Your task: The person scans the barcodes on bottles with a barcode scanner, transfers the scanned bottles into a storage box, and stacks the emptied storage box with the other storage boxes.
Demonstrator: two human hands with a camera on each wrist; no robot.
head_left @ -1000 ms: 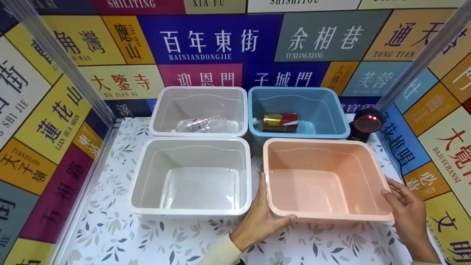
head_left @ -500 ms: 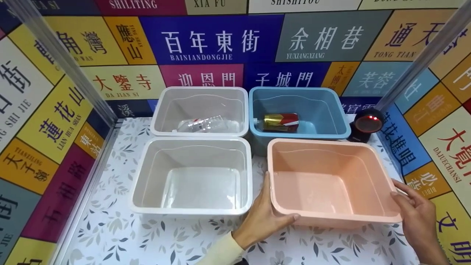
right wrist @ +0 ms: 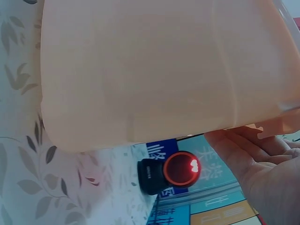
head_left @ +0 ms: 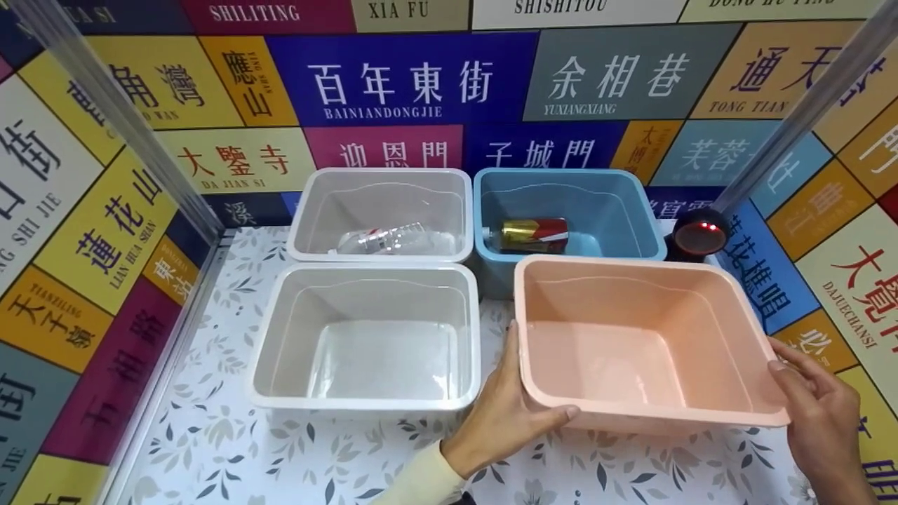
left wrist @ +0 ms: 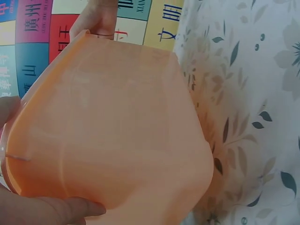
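Both hands hold a peach plastic bin [head_left: 617, 365] at the front right in the head view, tilted slightly and looking raised off the table. My left hand [head_left: 501, 414] grips its front-left corner, the thumb along the front under the rim and the fingers at the left side. At the right end, my right hand [head_left: 821, 407] grips the rim, thumb on top and fingers outside. The left wrist view shows the bin's outer wall [left wrist: 117, 117] with the left thumb [left wrist: 70, 208] against it. In the right wrist view, right-hand fingers [right wrist: 239, 150] bear on the rim's underside.
A white bin [head_left: 379, 358] stands left of the peach one. Behind are a grey-white bin [head_left: 379, 173] with a clear plastic bottle [head_left: 393, 238] and a blue bin [head_left: 624, 210] with a red-and-gold labelled bottle [head_left: 537, 235]. A black scanner-like device [head_left: 698, 235] glows red beside the right wall.
The peach bin has moved right and up toward the camera, with both hands still gripping it. The right hand has shifted clearly rightward, the left only a little. The other bins stay put.
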